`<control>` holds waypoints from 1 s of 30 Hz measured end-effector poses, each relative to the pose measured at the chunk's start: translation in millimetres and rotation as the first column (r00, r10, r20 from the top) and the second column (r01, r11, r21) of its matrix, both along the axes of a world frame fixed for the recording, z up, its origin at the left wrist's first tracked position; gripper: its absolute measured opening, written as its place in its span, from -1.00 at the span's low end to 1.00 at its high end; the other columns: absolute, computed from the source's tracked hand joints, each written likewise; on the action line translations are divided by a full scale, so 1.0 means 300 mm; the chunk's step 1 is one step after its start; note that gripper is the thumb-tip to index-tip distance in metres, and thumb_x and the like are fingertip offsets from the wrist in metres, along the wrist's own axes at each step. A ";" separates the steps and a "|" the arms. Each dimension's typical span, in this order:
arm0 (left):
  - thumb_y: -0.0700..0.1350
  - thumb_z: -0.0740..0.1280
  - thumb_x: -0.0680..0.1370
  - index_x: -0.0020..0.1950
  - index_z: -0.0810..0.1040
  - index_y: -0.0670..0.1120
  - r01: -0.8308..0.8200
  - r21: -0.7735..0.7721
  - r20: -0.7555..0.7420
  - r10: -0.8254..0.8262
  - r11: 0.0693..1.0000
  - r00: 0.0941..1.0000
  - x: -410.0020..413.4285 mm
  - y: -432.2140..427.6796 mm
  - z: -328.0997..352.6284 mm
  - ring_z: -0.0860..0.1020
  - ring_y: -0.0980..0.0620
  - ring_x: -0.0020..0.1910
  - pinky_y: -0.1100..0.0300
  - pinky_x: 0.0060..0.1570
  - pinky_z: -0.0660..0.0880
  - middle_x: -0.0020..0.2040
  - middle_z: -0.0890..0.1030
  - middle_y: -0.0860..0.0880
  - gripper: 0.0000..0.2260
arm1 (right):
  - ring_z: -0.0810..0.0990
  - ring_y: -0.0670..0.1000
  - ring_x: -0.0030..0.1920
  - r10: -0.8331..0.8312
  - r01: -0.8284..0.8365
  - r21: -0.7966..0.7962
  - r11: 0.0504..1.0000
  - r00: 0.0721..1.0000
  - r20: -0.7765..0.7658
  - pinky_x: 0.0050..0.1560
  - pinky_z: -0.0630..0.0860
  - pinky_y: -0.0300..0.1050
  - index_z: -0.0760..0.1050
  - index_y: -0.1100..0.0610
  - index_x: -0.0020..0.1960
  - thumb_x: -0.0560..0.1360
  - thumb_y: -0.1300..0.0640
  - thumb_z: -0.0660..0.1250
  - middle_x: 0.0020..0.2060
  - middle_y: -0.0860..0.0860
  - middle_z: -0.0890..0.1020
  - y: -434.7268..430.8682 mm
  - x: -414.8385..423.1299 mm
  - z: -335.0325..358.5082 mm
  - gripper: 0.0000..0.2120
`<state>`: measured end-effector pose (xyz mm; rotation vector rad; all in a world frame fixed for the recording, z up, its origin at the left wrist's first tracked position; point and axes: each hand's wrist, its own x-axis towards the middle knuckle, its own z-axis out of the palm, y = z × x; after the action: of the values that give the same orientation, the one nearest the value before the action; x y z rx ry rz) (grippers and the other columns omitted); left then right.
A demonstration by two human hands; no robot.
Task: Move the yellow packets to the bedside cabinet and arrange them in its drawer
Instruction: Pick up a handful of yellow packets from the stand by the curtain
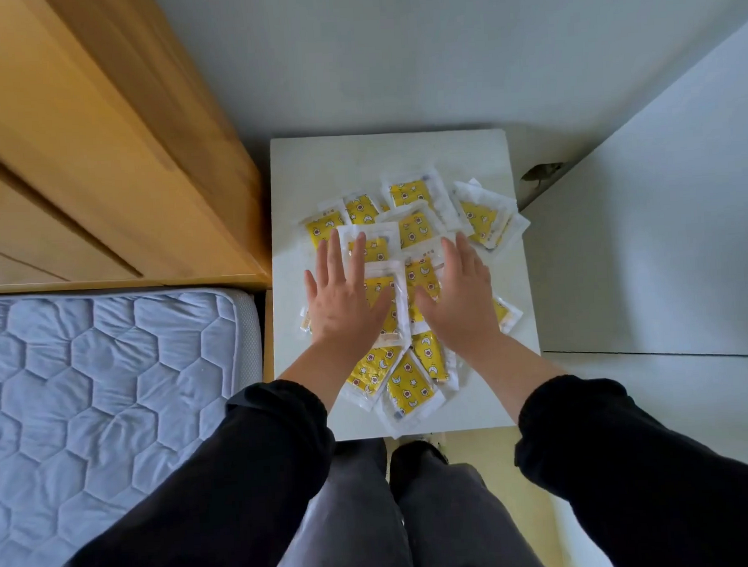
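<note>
Several yellow packets (412, 225) in clear wrappers, printed with moons and stars, lie scattered and overlapping on the white top of the bedside cabinet (314, 165). My left hand (342, 298) lies flat over the left part of the pile, fingers straight and spread. My right hand (461, 296) lies flat over the right part, palm down, fingers straight. Neither hand grips a packet. More packets (406, 390) stick out below my wrists near the cabinet's front edge. No drawer is in view.
A wooden headboard (96, 146) rises at the left, with a quilted blue mattress (100, 384) below it. A white wall (395, 56) stands behind the cabinet and a white panel (665, 246) at the right. My legs and feet (416, 459) stand at the cabinet's front.
</note>
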<state>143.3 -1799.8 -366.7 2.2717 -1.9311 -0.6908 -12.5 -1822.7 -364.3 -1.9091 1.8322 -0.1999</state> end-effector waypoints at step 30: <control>0.22 0.05 0.54 0.55 0.00 0.05 -0.686 -0.491 0.162 0.830 0.537 0.534 0.019 1.217 0.891 -0.10 -0.18 0.55 -0.25 0.42 -0.10 0.58 -0.03 -0.13 -0.38 | 0.13 0.22 0.48 0.886 -0.785 -0.512 0.350 0.455 -0.092 0.37 0.10 0.36 0.23 0.20 0.43 0.48 -0.12 0.11 0.48 0.21 0.21 0.775 0.326 0.935 -0.38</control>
<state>148.9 -1434.7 -99.3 2.7227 -0.7486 0.2460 85.2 -1590.3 -83.8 -2.8096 0.4247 -0.5066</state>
